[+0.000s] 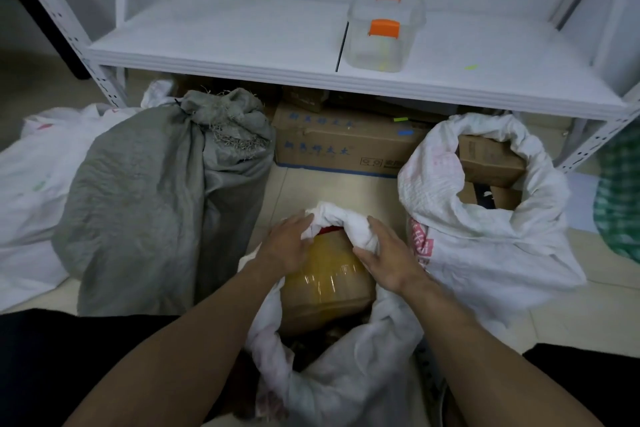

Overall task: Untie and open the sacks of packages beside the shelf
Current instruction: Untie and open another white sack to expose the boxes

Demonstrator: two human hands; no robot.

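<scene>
A white woven sack [346, 374] stands open on the floor right in front of me, with a taped cardboard box [325, 284] showing in its mouth. My left hand [287, 246] grips the far rim of the sack at the left of the opening. On the right side my right hand [384, 256] holds the same rolled rim. To the left stands a grey sack [145, 211] with its neck bunched and tied at the top. A second white sack [485, 243] at the right is open, with brown boxes inside.
A white metal shelf [311, 80] runs across the back, bearing a clear container [384, 35] with orange latches. Cardboard boxes [339, 146] sit under it. A limp white sack [31, 191] lies at far left; a green checked bag [620, 198] is at far right.
</scene>
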